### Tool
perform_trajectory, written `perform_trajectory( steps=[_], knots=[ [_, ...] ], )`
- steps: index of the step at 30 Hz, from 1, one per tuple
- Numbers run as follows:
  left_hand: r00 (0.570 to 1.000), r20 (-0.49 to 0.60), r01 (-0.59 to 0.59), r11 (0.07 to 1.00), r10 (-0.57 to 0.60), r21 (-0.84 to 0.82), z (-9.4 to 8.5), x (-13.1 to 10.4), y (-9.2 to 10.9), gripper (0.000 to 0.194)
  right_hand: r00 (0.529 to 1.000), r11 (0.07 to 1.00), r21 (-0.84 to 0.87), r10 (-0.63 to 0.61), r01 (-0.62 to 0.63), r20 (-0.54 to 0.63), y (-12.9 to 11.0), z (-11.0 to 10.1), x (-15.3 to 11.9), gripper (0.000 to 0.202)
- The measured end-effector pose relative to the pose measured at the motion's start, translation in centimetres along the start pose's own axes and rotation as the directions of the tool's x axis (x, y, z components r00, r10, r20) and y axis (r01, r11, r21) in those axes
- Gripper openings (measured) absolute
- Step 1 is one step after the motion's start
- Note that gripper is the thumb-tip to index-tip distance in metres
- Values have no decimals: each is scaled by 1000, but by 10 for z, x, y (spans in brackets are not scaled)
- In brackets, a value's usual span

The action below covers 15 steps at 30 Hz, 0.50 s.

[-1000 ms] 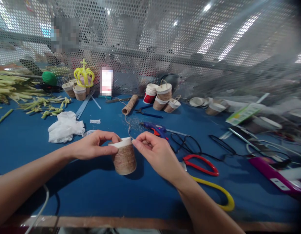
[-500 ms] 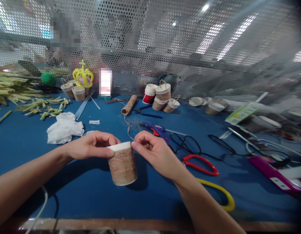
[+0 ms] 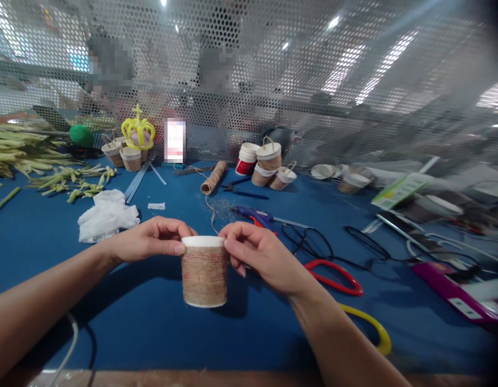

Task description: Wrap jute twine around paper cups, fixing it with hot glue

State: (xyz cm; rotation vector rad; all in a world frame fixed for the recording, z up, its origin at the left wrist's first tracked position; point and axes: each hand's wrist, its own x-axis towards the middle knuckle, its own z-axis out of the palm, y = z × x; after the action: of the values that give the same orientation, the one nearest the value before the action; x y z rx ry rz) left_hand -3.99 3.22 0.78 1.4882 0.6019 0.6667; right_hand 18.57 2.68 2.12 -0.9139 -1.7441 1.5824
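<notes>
Between my two hands is a paper cup (image 3: 204,277) wound with brown twine, its white rim bare at the top. My left hand (image 3: 158,239) pinches the rim on the left side. On the right side, my right hand (image 3: 253,250) has its thumb and fingers closed at the rim, where the loose twine (image 3: 212,212) runs behind the cup. That strand comes from a roll of twine (image 3: 214,178) lying farther back. The cup stands nearly upright above the blue table (image 3: 152,333). The fingertips behind the cup are hidden.
To the right lie a glue gun (image 3: 253,214), red-handled scissors (image 3: 335,277), a yellow handle (image 3: 374,325) and a purple power strip (image 3: 450,293). Pliers (image 3: 244,192) and twine-covered cups (image 3: 269,157) are farther back. A crumpled white cloth (image 3: 107,215) lies left.
The cup has turned and come more upright. My right hand has moved from the strand beside the cup to grip at the right rim. My left hand stays at the left rim.
</notes>
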Motion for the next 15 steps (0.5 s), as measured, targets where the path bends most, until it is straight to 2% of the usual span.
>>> perform_trajectory(
  steps=[5, 10, 13, 15],
  knots=[
    [999, -48, -11, 985, 20, 174, -2, 1, -2, 28, 999, 993, -117, -24, 20, -33, 0, 2, 1, 18],
    [984, -147, -15, 870, 100, 493, 13, 3, -2, 28, 998, 970, -242, -46, 37, -34, 3, 7, 3, 17],
    [964, -232, 25, 819, 133, 574, 22, 4, -1, 23, 998, 940, -337, -58, 45, -29, 5, 11, 3, 16],
    [960, -248, 45, 805, 129, 591, 25, 5, -1, 20, 997, 927, -370, -68, 53, -28, 6, 13, 2, 16]
  ],
)
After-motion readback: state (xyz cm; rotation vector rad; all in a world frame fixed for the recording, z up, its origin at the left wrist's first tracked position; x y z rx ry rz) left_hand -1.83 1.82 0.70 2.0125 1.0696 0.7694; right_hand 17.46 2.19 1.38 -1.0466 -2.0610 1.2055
